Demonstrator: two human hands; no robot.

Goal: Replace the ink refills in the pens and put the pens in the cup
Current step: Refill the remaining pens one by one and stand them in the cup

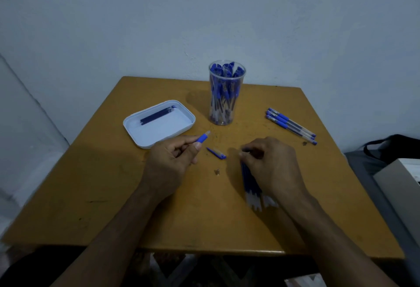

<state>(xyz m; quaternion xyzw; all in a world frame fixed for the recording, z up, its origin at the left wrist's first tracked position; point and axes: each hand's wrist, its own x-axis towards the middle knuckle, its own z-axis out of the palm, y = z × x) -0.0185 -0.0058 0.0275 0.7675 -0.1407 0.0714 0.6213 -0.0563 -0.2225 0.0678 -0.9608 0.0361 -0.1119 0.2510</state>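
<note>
My left hand grips a pen barrel with a blue grip; its open end points up and away. My right hand has its fingers curled over the top of a bundle of blue ink refills lying on the table. A blue pen cap and a small metal tip lie between the hands. A clear cup holding several blue pens stands at the back. Three capped pens lie to its right.
A white tray at the left holds a few dark refills. The wooden table stands against a pale wall. A dark bag and a grey box sit off the table's right side.
</note>
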